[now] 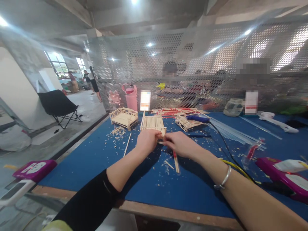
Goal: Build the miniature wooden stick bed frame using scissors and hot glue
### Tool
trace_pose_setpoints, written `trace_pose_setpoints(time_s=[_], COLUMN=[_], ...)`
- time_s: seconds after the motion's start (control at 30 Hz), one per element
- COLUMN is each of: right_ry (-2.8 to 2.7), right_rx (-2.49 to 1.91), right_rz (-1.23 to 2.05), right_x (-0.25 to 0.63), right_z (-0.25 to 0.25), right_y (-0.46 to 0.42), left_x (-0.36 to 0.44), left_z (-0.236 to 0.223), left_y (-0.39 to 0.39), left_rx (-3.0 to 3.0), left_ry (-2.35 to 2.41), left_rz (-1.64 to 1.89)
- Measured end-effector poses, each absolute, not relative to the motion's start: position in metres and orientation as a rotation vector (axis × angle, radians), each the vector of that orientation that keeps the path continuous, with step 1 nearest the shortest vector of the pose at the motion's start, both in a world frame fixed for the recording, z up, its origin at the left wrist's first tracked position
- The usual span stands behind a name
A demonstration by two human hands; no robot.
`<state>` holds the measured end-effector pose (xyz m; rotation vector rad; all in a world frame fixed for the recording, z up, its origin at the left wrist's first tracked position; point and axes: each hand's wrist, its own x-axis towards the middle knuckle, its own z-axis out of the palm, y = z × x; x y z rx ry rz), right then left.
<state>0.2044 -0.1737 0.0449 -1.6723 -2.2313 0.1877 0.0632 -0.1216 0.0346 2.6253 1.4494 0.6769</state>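
Note:
My left hand [147, 141] and my right hand [181, 144] meet over the blue table [101, 166], both with fingers closed. They pinch the near edge of a flat panel of pale wooden sticks [153, 123] lying just beyond them. A silver bracelet [223, 179] sits on my right wrist. Loose sticks [176, 163] lie under my right hand, and a single stick [127, 144] lies to the left.
A small wooden bench model [124, 117] stands at the back left, another stick frame [185, 122] at the back right with a blue glue gun [198, 118] on it. A pink bottle [131, 96] stands by the perforated screen; other people sit beyond it. Purple cases lie at both sides.

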Motion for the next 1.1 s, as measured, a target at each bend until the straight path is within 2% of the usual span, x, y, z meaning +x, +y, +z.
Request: trace_pose_setpoints(time_s=[0.13, 0.37, 0.5, 0.6, 0.73, 0.93, 1.03, 1.1], right_ry=[-2.113, -2.120, -2.191, -2.332, -2.341, -2.211, -2.302, -2.227], right_rx=[-1.586, -1.520, -1.538, -1.565, -1.601, -1.917, -2.182, -2.362], right_rz=[0.100, 0.133, 0.367, 0.536, 0.439, 0.260, 0.286, 0.182], right_x=[0.213, 0.216, 0.228, 0.231, 0.228, 0.240, 0.258, 0.271], right_z=[0.044, 0.042, 0.052, 0.051, 0.058, 0.095, 0.083, 0.064], right_y=[-0.168, -0.166, -0.171, -0.173, -0.173, -0.191, -0.217, -0.239], left_x=[0.062, 0.061, 0.056, 0.052, 0.049, 0.048, 0.049, 0.050], left_z=[0.035, 0.036, 0.042, 0.047, 0.052, 0.055, 0.057, 0.057], left_y=[-0.122, -0.123, -0.128, -0.131, -0.133, -0.136, -0.140, -0.144], left_rx=[2.609, 2.553, 2.432, 2.232, 1.818, 1.463, 1.325, 1.203], left_ry=[1.462, 1.414, 1.394, 1.349, 1.268, 1.110, 1.021, 0.952], left_rz=[0.706, 0.747, 0.809, 0.874, 0.831, 0.729, 0.702, 0.701])
